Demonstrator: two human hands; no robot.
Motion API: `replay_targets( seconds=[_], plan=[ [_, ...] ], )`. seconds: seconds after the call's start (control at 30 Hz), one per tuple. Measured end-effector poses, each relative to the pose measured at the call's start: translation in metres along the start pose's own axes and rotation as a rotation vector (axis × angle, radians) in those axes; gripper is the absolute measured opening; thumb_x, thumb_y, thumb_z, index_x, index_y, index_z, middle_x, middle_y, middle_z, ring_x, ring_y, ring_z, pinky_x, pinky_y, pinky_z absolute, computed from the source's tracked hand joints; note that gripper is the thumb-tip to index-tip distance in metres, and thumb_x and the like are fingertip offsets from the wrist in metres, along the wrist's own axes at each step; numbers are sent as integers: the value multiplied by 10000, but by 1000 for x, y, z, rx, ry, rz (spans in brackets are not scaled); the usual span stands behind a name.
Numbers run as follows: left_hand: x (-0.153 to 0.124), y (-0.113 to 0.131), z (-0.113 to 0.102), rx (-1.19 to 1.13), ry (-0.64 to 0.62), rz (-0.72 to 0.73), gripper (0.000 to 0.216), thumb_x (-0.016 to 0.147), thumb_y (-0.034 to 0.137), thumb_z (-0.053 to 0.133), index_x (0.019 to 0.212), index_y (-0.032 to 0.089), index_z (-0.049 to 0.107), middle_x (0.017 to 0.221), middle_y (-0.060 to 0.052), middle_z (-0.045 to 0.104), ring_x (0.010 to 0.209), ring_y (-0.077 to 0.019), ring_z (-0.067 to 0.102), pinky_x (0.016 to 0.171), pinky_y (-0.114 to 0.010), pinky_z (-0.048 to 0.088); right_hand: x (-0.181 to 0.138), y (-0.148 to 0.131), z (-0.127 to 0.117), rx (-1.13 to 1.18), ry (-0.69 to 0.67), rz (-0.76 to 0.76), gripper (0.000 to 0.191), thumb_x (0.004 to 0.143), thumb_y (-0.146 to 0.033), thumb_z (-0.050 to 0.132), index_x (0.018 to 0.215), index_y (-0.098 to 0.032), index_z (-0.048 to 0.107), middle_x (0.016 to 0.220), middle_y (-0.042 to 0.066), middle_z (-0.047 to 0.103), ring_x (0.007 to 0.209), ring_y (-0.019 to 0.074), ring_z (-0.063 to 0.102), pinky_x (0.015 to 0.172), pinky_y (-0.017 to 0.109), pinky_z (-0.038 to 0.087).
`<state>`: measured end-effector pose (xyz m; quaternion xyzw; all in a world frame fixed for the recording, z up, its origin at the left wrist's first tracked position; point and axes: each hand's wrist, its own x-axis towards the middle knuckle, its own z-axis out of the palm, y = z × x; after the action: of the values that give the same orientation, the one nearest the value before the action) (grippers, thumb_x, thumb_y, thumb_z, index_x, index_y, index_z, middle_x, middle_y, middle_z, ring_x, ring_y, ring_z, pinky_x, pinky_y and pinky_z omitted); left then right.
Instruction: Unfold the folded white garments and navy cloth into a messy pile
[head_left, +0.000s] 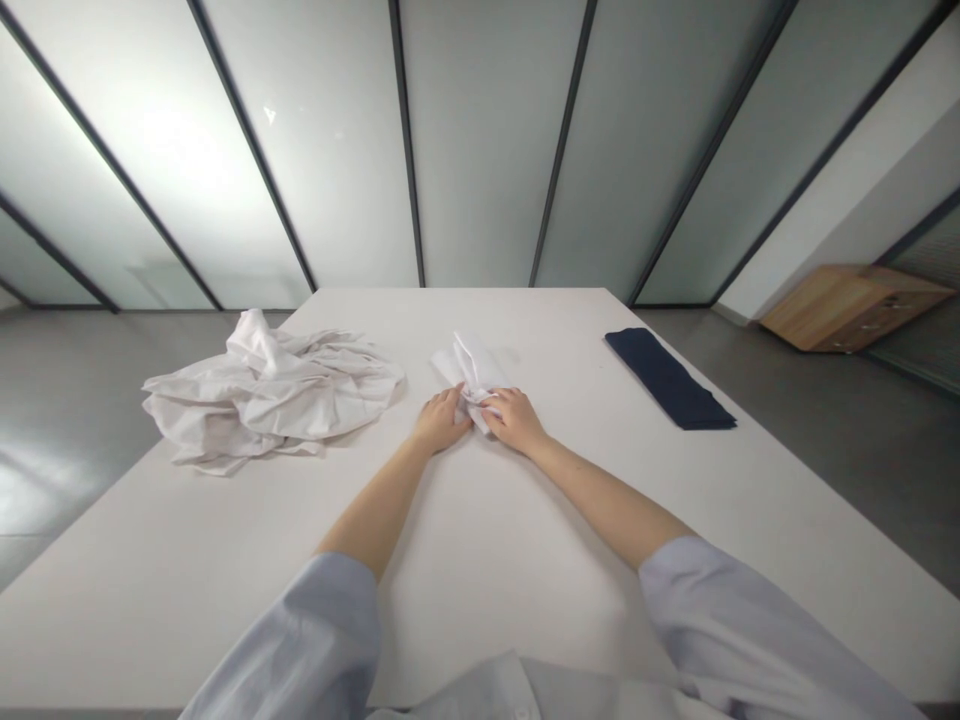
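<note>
A small white cloth [471,366], partly folded into a narrow bundle, lies at the middle of the white table [480,560]. My left hand [439,420] rests at its near left end with fingers curled onto the fabric. My right hand [514,415] pinches the near right end of the same cloth. Both hands meet at the cloth's near edge, and the far part of the cloth fans out beyond them.
A crumpled pile of white fabric [270,395] lies on the table's left side. A folded dark navy cloth [670,380] lies near the right edge. A wooden cabinet [851,305] stands on the floor at far right, before frosted glass walls.
</note>
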<state>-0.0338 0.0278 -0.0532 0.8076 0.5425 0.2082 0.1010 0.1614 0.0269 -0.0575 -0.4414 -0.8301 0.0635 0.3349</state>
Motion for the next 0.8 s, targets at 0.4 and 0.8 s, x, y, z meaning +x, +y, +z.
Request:
replay_targets(
  seconds=[0.4, 0.8],
  plan=[
    [-6, 16, -2, 4, 13, 135, 675, 856, 445, 586, 1447, 184, 391, 1489, -133, 424, 1363, -272, 396, 1120, -420, 339, -2, 85, -21, -44, 835, 536, 507, 779, -253, 421, 1274, -151, 466, 1256, 166, 538, 1170, 283, 514, 991, 468, 415],
    [-6, 22, -9, 229, -49, 25, 369, 840, 213, 516, 1189, 215, 637, 1357, -81, 583, 1316, -250, 458, 1163, -479, 251, -1, 48, -24, -92, 100, 498, 252, 867, -360, 479, 921, -230, 688, 917, 73, 729, 892, 238, 656, 803, 333, 473]
  ],
)
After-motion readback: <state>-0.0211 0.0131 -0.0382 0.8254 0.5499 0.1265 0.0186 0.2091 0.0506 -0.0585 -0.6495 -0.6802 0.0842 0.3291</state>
